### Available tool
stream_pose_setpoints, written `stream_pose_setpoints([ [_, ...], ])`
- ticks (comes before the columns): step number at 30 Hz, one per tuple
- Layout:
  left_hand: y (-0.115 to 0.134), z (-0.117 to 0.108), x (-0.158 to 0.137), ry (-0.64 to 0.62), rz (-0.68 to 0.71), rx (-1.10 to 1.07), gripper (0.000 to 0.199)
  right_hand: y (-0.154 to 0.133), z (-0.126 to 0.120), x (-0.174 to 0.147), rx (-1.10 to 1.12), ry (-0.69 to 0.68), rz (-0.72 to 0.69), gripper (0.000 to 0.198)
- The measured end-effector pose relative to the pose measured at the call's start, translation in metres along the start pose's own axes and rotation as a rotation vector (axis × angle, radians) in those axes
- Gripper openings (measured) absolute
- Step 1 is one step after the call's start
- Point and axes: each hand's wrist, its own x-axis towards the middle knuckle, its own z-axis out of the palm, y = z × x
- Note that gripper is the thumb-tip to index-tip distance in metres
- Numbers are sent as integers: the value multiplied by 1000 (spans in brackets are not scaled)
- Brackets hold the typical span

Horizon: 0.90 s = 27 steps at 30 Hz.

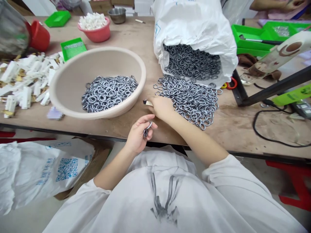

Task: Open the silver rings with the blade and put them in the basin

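My left hand (pixel 138 136), near the table's front edge, is closed around a few dark metal rings (pixel 146 131) that show between thumb and fingers. Just beyond it, my right hand (pixel 162 107) grips a small pale stick with a dark end (pixel 147 103); its fingers are partly hidden by the back of the hand. Right beside that hand lies a spread pile of loose metal rings (pixel 191 100). The pile runs out of the mouth of a white sack (pixel 194 22) full of the same rings. To the left stands a beige basin (pixel 73 69), with many rings at its bottom.
White plastic pieces (pixel 31 77) are heaped at the left. Behind the basin are a green tray (pixel 73 48), a red bowl (pixel 98 34) and a metal bowl (pixel 117 15). A black metal frame (pixel 274 85) and cable (pixel 255 124) stand right. Another person's arm (pixel 269 5) shows far right.
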Motion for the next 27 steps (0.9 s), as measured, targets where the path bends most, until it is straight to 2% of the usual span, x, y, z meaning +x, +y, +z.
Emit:
stream_pose_setpoints([
  [4,3,-4,0,62,-48,-74,19,-6,9,20,-104,-58,-62,32],
  [9,3,-3,9,73,-118,-109,20,-4,9,12,-154,-73,-64,34],
  [16,1,4,10,39,-71,-111,25,-6,5,11,-130,-149,-39,37],
  [19,1,4,9,78,-50,-103,23,3,1,9,-84,-144,-31,35],
  [22,-1,7,11,140,-14,-88,26,19,-5,-8,172,-50,-52,28],
  [24,-5,12,14,147,4,-50,29,26,-7,-29,515,-8,-74,28],
  [27,-16,24,19,76,64,57,35,26,-2,-66,1053,101,-39,31],
])
